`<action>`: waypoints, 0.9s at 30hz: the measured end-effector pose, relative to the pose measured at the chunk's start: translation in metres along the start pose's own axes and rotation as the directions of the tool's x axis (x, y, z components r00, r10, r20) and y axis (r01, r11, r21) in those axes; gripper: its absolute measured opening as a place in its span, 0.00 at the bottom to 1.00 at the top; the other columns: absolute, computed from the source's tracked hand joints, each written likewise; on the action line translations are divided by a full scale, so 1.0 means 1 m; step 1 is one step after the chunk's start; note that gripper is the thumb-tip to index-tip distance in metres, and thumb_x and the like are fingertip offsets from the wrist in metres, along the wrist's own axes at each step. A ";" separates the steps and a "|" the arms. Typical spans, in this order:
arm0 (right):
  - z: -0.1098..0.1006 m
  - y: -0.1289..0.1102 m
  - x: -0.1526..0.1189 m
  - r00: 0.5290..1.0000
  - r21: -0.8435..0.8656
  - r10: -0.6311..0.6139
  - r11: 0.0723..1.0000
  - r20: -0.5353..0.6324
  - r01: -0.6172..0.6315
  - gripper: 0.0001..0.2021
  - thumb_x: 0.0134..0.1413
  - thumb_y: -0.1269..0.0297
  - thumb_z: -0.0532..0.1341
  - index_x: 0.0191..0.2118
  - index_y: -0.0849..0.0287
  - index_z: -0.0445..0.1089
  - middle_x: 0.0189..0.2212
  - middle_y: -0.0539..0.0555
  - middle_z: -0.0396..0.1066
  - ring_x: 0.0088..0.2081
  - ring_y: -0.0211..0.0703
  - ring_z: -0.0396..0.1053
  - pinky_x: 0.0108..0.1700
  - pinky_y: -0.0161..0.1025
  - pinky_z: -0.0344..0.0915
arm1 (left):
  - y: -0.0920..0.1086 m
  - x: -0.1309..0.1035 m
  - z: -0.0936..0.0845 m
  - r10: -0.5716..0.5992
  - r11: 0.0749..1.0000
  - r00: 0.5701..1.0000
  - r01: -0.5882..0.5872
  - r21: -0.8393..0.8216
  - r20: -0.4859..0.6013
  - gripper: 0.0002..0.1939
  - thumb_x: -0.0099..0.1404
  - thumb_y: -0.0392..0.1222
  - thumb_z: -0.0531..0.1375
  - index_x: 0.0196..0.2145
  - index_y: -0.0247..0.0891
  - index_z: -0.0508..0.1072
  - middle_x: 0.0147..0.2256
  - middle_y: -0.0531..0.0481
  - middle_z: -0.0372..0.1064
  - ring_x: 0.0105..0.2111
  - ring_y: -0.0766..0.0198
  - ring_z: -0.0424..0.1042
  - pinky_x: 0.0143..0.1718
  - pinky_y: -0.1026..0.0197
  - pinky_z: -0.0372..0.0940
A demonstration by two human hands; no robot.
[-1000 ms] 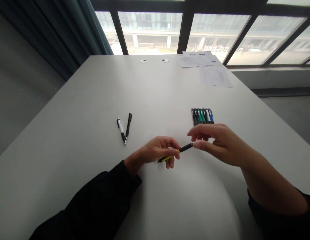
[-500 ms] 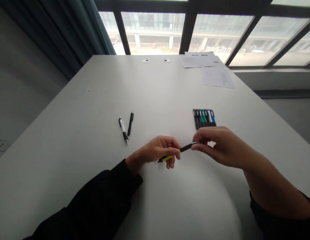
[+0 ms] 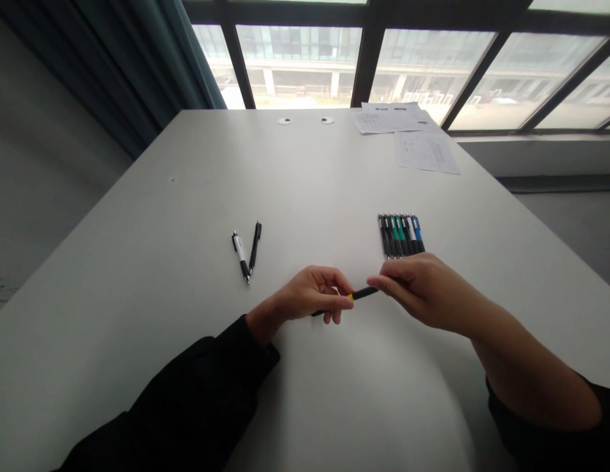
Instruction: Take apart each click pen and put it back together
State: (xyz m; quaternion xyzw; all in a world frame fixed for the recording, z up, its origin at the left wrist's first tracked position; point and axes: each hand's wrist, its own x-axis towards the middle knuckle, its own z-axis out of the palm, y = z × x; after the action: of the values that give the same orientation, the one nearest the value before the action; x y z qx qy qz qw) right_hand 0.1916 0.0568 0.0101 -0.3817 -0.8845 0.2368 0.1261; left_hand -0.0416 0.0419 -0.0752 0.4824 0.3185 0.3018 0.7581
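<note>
Between both hands, a black and yellow pen [image 3: 365, 293] is held just above the white table [image 3: 305, 190]. My left hand [image 3: 318, 295] pinches its yellow part between thumb and fingers. The thumb and fingers of my right hand [image 3: 418, 288] close on the pen's right end and hide its tip. Just beyond my right hand lies a row of several pens [image 3: 401, 236], black, green, white and blue, side by side. To the left, a white and black pen [image 3: 241, 254] and a black pen [image 3: 255, 246] lie in a V shape, their lower ends close together.
Printed papers [image 3: 426, 151] lie at the table's far right corner. Two round white fittings, one left [image 3: 284, 121] and one right [image 3: 327, 120], are set near the far edge. Behind the table are windows, with a dark blue curtain [image 3: 152, 59] on the left.
My right hand has moved slightly left along the pen and now covers its tip. Less of the pen's yellow part shows at my left hand.
</note>
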 end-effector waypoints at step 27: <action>0.045 -0.054 -0.015 0.996 0.565 -0.090 0.822 -0.006 0.078 0.14 0.64 0.63 0.59 0.26 0.56 0.58 0.20 0.46 0.64 0.21 0.33 0.57 0.26 0.34 0.56 | 0.082 -0.056 0.028 0.544 0.712 0.839 -0.475 0.517 0.021 0.45 0.63 0.31 0.68 0.70 0.55 0.52 0.51 0.46 0.73 0.37 0.64 0.78 0.43 0.60 0.78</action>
State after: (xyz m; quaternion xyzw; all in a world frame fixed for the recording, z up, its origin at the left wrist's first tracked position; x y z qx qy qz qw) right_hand 0.1500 -0.0010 -0.0016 -0.2858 -0.7921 0.4857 0.2345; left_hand -0.0667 0.0135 0.0206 0.7105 0.2897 0.4367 0.4697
